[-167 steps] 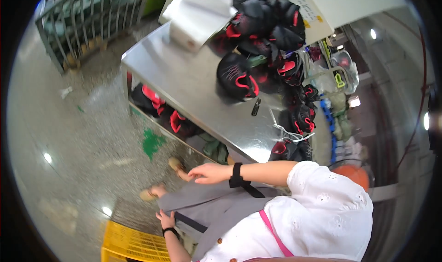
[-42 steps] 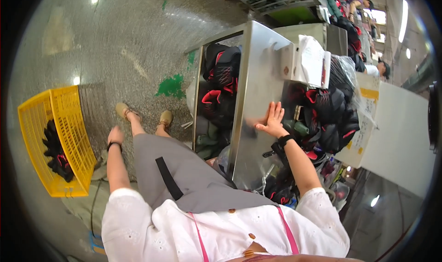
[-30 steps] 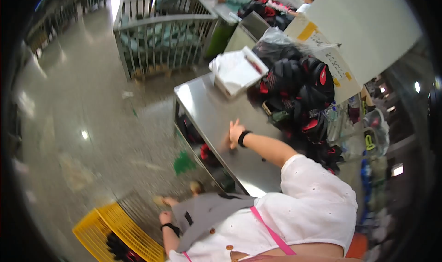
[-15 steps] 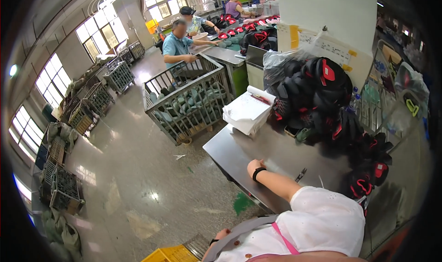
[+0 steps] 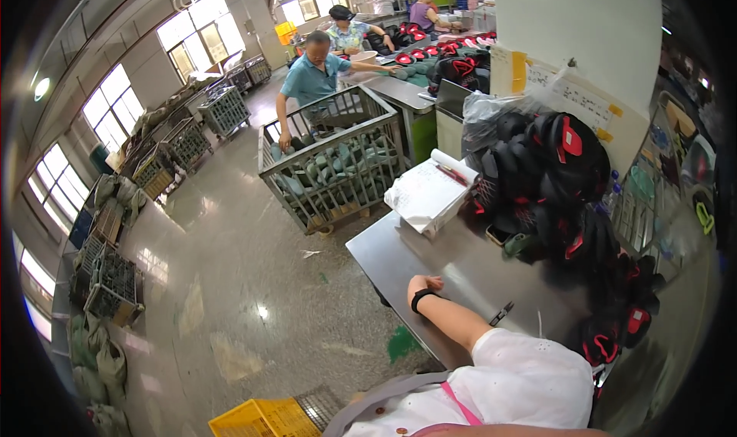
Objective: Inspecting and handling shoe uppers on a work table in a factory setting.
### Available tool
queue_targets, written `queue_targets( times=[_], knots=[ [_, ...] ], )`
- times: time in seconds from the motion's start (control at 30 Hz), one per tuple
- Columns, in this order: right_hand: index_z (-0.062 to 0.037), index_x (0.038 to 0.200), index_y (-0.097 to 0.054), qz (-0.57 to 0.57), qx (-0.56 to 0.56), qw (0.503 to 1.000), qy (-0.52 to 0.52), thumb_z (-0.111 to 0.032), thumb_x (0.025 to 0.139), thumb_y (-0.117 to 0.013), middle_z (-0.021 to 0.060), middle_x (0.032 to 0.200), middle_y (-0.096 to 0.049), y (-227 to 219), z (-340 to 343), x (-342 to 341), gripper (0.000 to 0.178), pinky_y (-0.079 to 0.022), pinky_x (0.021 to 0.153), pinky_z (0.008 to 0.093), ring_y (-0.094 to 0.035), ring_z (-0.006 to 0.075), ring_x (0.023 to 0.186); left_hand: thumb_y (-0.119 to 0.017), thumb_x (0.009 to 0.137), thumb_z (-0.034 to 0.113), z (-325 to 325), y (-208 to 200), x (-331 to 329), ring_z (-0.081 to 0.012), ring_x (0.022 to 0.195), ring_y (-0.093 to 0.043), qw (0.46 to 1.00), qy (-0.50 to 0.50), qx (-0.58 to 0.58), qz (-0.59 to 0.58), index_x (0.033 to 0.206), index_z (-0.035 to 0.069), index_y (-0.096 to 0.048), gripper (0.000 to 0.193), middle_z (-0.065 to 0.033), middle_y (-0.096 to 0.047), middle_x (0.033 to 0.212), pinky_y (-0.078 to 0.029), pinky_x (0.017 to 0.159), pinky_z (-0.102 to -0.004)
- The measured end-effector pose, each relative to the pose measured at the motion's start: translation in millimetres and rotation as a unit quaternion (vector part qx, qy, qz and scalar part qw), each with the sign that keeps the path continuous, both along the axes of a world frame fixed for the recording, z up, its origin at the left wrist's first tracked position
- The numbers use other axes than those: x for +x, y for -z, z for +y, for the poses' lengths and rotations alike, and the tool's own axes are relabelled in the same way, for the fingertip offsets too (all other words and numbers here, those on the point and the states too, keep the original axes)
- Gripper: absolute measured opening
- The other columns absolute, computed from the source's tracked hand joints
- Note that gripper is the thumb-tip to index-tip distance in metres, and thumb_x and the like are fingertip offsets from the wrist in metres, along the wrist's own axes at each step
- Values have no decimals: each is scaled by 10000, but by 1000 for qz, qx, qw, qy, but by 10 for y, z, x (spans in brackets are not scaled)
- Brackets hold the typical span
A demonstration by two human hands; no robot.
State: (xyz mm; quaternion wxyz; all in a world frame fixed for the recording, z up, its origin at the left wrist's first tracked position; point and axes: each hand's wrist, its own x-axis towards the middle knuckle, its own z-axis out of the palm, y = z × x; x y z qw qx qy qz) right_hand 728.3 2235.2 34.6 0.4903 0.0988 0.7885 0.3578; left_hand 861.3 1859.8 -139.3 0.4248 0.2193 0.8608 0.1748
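Observation:
My right hand (image 5: 426,285), with a black band at the wrist, rests on the bare metal tabletop (image 5: 391,257) near its left edge. Its fingers look curled in, and nothing shows in them. Nearer my sleeve lies a small dark hand tool (image 5: 501,313), apart from the hand. Beyond the hand, a white paper pad (image 5: 430,195) sits on a stack with a red pen (image 5: 451,174) on top. To the right rises a heap of black and red shoe uppers (image 5: 537,164). My left hand cannot be made out, hidden beyond my clothing at the lower edge.
A barred metal cart (image 5: 338,122) of grey-green shoe lasts stands beyond the table. Behind it, a person in a blue shirt (image 5: 311,80) reaches into it. A yellow crate (image 5: 261,420) is at lower left. More carts (image 5: 111,291) line the windows.
The whole scene has shifted right in view. The person in blue has lowered a hand into the cart and stretched the other arm to the far table. My left hand has dropped from sight.

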Motion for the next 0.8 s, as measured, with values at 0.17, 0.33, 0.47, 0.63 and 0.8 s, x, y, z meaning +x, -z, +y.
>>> queue_targets(
  times=[0.17,0.33,0.47,0.63,0.8],
  knots=[
    [39,1224,-500,-21,91,995,32,-141,831,-495,220,1250,-506,435,224,-25,432,-544,694,371,-600,352,996,-536,815,365,-41,-176,290,-317,908,-615,1000,-28,1,-12,1035,70,-634,380,-174,-649,943,-475,779,-373],
    [23,1078,-623,67,-14,998,11,-126,782,-541,271,1120,-570,121,138,-3,341,-547,592,369,-645,360,869,-532,820,375,-331,-121,713,-318,905,-615,997,-75,-9,-29,1033,70,-638,386,-173,-650,940,-475,780,-372],
    [4,1021,-658,109,-76,991,9,-97,758,-556,277,1006,-616,-25,197,57,299,-546,524,372,-666,340,774,-528,823,383,-353,-44,764,-318,903,-614,996,-82,-8,-32,1032,70,-640,392,-172,-651,937,-474,780,-371],
    [14,951,-676,195,-102,976,3,-62,728,-602,226,982,-639,-76,213,167,247,-541,474,377,-661,294,750,-523,828,392,-353,-36,663,-319,900,-614,996,-84,-8,-32,1030,70,-643,398,-172,-652,934,-473,780,-369],
    [27,971,-667,195,-126,973,-1,-49,722,-599,241,998,-631,-253,222,195,269,-546,461,383,-668,300,701,-518,833,402,-346,-37,494,-320,897,-614,996,-85,-7,-20,1028,70,-646,406,-171,-652,931,-473,780,-368]
  ],
)
